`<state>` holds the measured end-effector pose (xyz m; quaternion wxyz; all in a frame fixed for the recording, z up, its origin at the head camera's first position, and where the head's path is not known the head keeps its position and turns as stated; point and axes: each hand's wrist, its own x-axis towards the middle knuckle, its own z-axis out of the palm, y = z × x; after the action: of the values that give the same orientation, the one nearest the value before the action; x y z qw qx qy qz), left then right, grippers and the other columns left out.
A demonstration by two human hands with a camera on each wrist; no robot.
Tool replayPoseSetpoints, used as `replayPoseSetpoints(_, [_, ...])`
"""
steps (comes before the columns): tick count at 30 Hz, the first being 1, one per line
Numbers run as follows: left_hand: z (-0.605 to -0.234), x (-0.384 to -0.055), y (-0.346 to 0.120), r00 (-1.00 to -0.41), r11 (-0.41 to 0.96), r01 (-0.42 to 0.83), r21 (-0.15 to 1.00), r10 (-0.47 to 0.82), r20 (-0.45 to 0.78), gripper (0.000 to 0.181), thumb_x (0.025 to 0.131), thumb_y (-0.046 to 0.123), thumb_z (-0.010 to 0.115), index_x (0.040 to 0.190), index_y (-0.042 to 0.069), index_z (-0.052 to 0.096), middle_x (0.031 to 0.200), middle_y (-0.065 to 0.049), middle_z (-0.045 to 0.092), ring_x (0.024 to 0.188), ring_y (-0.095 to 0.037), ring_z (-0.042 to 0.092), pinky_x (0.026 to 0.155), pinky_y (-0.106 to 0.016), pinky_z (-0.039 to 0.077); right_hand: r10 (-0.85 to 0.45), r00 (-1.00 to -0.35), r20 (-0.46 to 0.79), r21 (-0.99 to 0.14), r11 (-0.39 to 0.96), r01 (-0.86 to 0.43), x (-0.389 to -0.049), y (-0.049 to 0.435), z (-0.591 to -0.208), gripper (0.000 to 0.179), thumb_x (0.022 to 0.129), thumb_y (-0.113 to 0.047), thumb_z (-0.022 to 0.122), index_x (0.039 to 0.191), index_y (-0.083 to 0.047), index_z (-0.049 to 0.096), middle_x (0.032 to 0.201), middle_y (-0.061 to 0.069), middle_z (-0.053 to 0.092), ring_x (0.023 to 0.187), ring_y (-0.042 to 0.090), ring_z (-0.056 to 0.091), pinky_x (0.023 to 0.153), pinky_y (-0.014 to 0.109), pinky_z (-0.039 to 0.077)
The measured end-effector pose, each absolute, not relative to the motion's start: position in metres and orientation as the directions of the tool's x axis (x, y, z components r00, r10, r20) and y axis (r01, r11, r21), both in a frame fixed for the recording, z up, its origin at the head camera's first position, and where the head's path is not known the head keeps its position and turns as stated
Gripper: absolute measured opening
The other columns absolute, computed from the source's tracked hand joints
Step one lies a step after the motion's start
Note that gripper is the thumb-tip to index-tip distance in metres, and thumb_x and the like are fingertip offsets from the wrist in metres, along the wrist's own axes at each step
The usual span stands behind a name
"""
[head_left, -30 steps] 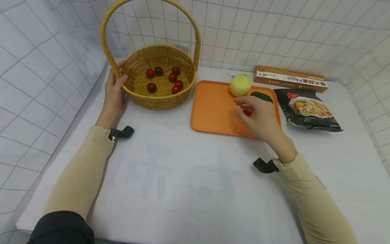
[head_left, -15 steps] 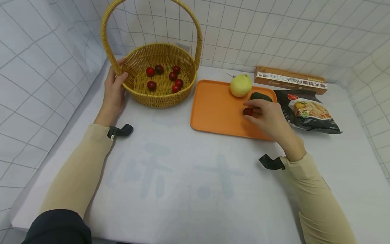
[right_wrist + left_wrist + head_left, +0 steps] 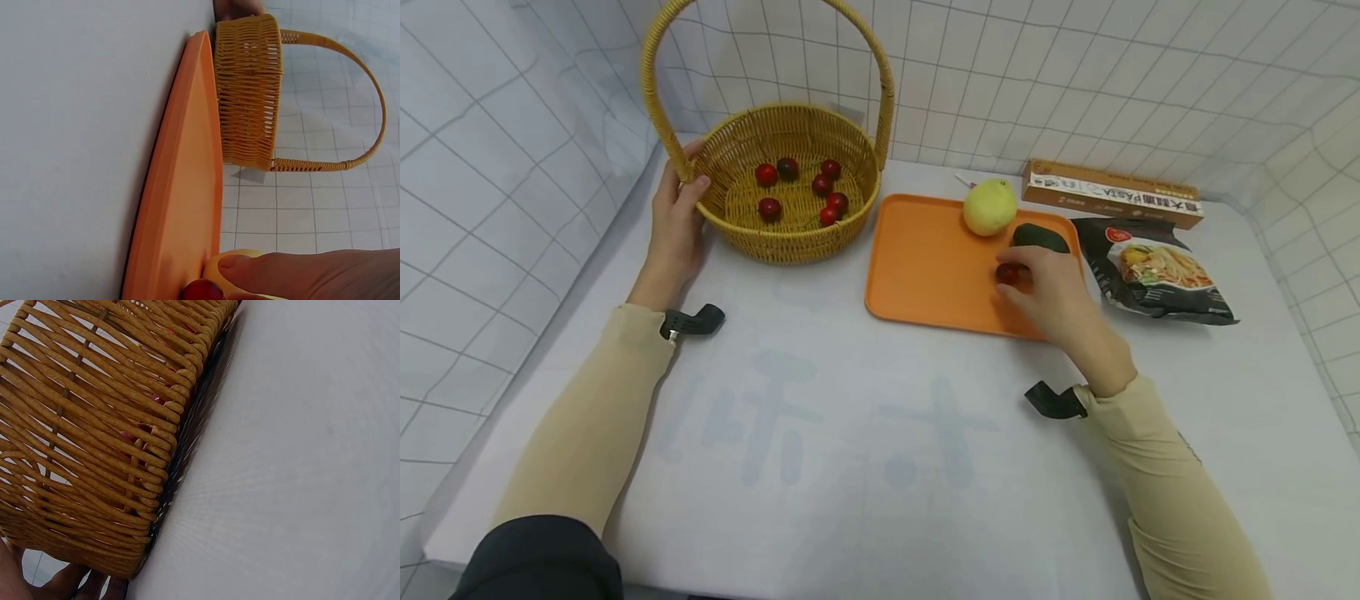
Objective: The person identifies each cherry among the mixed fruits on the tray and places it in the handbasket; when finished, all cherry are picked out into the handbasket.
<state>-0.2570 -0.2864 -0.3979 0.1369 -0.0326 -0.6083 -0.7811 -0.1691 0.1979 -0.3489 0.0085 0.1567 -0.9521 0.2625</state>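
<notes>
In the head view, my left hand (image 3: 672, 218) grips the left side of a yellow wicker basket (image 3: 790, 250), thumb at the rim by the handle's base. Several dark red cherries (image 3: 769, 209) lie inside it. Over an orange tray (image 3: 917, 267), my right hand (image 3: 1060, 292) has thumb and fingers curled round a cherry (image 3: 1006, 273); their exact contact is partly hidden. The right wrist view has the thumb (image 3: 281, 269) above that cherry (image 3: 203, 290), with more red beside it. A dark green oval thing (image 3: 1040, 237) lies just behind the right fingers.
A yellow-green round fruit (image 3: 989, 207) sits at the tray's back edge. Behind and right of the tray lie a brown pasta box (image 3: 1112, 193) and a black noodle packet (image 3: 1157, 271). Grid-patterned white cloth (image 3: 1075, 83) rises behind the table.
My right hand first shifted right over the tray, then closed in round the cherry. The left hand stays at the basket, whose contents look the same.
</notes>
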Motion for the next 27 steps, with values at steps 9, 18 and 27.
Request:
replayPoseSetpoints(9, [-0.397,-0.257,-0.287,-0.962,-0.206,0.244,0.948,-0.172,0.211,0.049,0.103,0.014,0.058,0.152,0.020,0.054,0.155,-0.006,0.049,0.140,-0.024,0.045,0.112,-0.034,0.037,-0.317,-0.945,0.079,-0.495,0.810,-0.313,-0.169,0.196,-0.351,0.033,0.093,-0.001,0.077,0.125,0.004,0.072,0.125,0.024,0.072,0.111,0.039,0.067,0.101,0.055,0.052])
replayPoseSetpoints(18, [-0.396,-0.257,-0.286,-0.964,-0.198,0.240,0.950,-0.167,0.208,0.050,0.103,0.015,0.058,0.152,0.021,0.054,0.157,-0.006,0.047,0.142,-0.025,0.044,0.115,-0.035,0.036,-0.389,-0.918,0.072,-0.529,0.766,-0.366,-0.169,0.190,-0.358,0.032,0.092,-0.002,0.079,0.124,0.002,0.074,0.122,0.023,0.074,0.107,0.037,0.072,0.098,0.053,0.055])
replayPoseSetpoints(27, [-0.397,-0.257,-0.285,-0.961,-0.215,0.246,0.945,-0.181,0.209,0.050,0.101,0.014,0.059,0.151,0.021,0.055,0.155,-0.006,0.049,0.139,-0.024,0.046,0.112,-0.034,0.038,-0.403,-0.910,0.101,-0.553,0.737,-0.388,-0.168,0.178,-0.366,0.036,0.091,-0.008,0.082,0.126,-0.003,0.075,0.122,0.016,0.076,0.108,0.031,0.073,0.095,0.047,0.058])
